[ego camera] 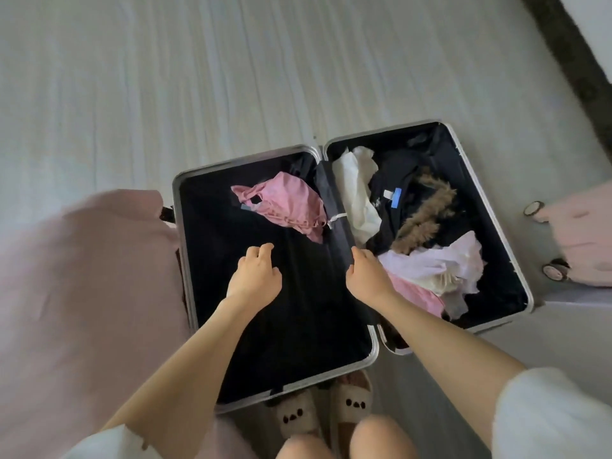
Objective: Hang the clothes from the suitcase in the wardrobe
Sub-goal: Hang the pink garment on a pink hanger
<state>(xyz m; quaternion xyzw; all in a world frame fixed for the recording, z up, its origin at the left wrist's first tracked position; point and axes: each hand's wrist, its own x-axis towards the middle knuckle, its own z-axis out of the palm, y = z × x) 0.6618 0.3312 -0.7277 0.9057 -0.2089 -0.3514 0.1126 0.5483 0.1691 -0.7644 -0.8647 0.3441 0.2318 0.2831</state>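
An open suitcase (185, 260) with a silver frame and black lining lies flat on the floor in front of me. A pink garment (291, 207) lies in its left half. The right half holds a white garment (357, 190), a black garment with a brown fur trim (427, 213) and a pale lilac and pink bundle (437, 270). My left hand (255, 276) hovers over the left half with loosely curled fingers, holding nothing. My right hand (367, 273) is at the black centre divider (334, 220) beside the bundle; whether it holds anything is hidden.
A pink suitcase shell (82, 293) lies to the left, touching the open case. Another pink suitcase with wheels (583, 240) stands at the right edge. My feet in animal-face slippers (298, 415) stand at the case's near edge. Pale wood floor stretches beyond.
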